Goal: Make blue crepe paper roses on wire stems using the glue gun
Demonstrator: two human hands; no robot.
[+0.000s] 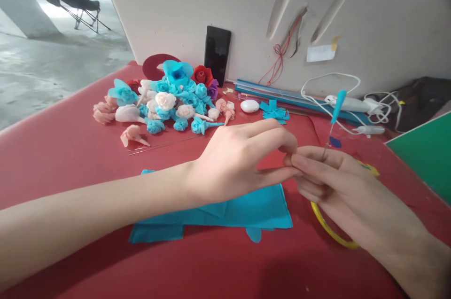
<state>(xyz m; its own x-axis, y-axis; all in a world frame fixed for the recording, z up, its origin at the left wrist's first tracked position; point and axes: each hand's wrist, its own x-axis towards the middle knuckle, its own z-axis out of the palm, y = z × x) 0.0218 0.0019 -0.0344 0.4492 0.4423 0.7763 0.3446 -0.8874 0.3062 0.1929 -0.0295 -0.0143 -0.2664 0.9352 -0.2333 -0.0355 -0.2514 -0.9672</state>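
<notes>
My right hand (338, 186) is closed on a thin wire with a rolled blue paper tip (338, 107), which sticks up behind the fingers. My left hand (243, 158) reaches across from the left, its thumb and finger pinched together. Both hands' fingertips meet, and whatever lies between them is hidden. Below the hands, stacked blue paper sheets (260, 209) lie on the red table (218, 266), with a small blue petal-shaped piece (253, 234) at their front edge. A yellow handle or ring (329, 228) shows partly under my right hand.
Blue, white, pink and red paper flowers (176, 101) are piled at the back left, with thin wires (158, 146) in front. A phone (217, 54) leans on the wall. A white oval object (250, 106), cut blue paper (274, 111) and a white cable (331, 74) lie behind the hands.
</notes>
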